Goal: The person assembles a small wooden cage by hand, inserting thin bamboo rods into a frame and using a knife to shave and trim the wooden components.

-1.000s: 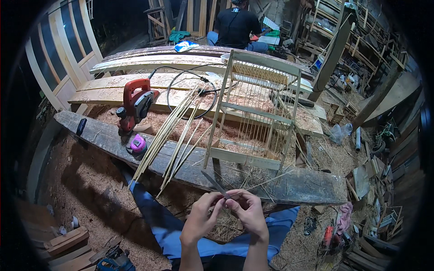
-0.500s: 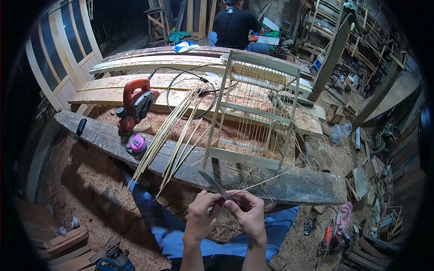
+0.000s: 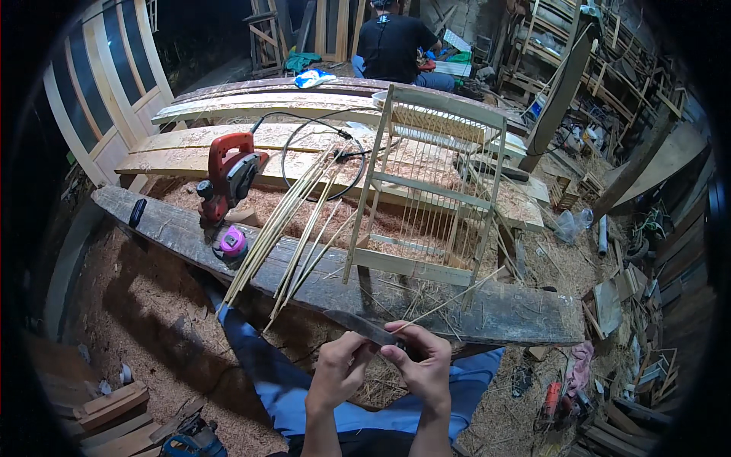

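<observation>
My right hand [image 3: 426, 364] grips a knife [image 3: 361, 327], its dark blade slanting up to the left over my left fingers. A thin bamboo stick [image 3: 457, 299] runs from between my hands past my right index finger, towards the upper right. My left hand [image 3: 340, 371] is closed in a pinch at the stick's near end, which the fingers and blade hide. Just beyond, a wooden frame strung with thin bars [image 3: 434, 190] leans upright on the weathered bench plank [image 3: 525, 314]. Left of it lie several loose bamboo sticks [image 3: 285, 221] across the plank.
A red power planer [image 3: 228, 179] with a black cord [image 3: 283, 156] stands on the bench, beside a pink-and-black round object [image 3: 231, 242]. Long boards [image 3: 183, 156] lie behind, strewn with shavings. Another person [image 3: 392, 47] sits at the back. Wood scraps [image 3: 114, 407] are piled at lower left.
The knife blade has tipped lower and flatter to the left. My right hand has turned slightly, and the stick's far end has swung up a little.
</observation>
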The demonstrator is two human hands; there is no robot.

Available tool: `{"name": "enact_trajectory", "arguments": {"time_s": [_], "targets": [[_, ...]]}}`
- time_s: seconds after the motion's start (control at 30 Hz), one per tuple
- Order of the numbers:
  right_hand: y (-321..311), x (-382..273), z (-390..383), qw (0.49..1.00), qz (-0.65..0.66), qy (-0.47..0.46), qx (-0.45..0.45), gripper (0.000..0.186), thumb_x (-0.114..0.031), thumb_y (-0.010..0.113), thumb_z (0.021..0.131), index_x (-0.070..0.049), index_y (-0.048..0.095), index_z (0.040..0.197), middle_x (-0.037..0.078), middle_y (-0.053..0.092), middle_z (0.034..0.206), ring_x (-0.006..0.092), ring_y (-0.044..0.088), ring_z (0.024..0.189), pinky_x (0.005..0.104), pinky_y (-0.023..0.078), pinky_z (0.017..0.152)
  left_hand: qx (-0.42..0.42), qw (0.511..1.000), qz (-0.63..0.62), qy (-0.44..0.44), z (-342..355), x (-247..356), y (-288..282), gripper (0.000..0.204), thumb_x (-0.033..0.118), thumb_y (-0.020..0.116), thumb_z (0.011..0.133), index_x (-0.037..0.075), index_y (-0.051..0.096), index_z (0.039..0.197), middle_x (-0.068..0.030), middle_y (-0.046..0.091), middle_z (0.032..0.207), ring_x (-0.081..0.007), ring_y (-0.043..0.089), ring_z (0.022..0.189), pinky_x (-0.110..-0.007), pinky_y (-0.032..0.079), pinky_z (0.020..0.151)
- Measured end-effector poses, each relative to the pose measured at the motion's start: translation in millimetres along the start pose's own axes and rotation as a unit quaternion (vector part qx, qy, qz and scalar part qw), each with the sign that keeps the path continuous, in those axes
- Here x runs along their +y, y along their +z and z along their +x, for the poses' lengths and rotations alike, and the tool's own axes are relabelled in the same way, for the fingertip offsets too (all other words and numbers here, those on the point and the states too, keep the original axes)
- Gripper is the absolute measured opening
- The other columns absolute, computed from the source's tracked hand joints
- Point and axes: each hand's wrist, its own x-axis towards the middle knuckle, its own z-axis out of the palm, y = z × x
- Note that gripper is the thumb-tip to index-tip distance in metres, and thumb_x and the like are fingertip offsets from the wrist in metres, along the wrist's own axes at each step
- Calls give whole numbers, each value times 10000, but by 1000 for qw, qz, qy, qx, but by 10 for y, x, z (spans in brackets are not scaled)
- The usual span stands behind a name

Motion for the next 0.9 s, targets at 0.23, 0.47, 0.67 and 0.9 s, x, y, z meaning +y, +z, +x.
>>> {"name": "enact_trajectory", "arguments": {"time_s": [0.23, 0.47, 0.67, 0.9], "targets": [[-89, -88, 14, 999, -30, 36, 16, 704, -90, 858, 769, 36, 530, 1380, 35, 729, 872, 34, 624, 755, 200, 493, 690, -33, 999, -11, -28, -15, -54, -35, 224, -73, 626, 860, -28, 649, 1078, -153, 664, 846, -173, 650, 730, -281, 497, 667], [-160, -14, 56, 987, -141, -69, 46, 920, -114, 883, 737, 24, 380, 1494, 55, 745, 841, 44, 629, 680, 205, 490, 634, -33, 998, -19, -44, -3, -69, 12, 180, -40, 638, 897, -29, 668, 1074, -128, 698, 863, -128, 659, 779, -270, 509, 687], [-551, -195, -18, 972, -138, -8, 193, 916, -132, 857, 767, -33, 353, 1525, 39, 736, 831, 74, 633, 679, 215, 493, 634, 91, 987, -84, -100, -60, -68, -230, 109, 22, 613, 970, -17, 696, 1030, -51, 716, 863, -53, 625, 758, -196, 477, 637], [-15, -23, -24, 997, -31, 63, -36, 784, -162, 868, 771, -18, 489, 1441, 77, 758, 910, 46, 631, 787, 230, 516, 732, 45, 988, -125, -78, -50, -69, 37, 248, -82, 590, 890, -30, 683, 1114, -86, 721, 941, -96, 663, 857, -236, 517, 756]]}}
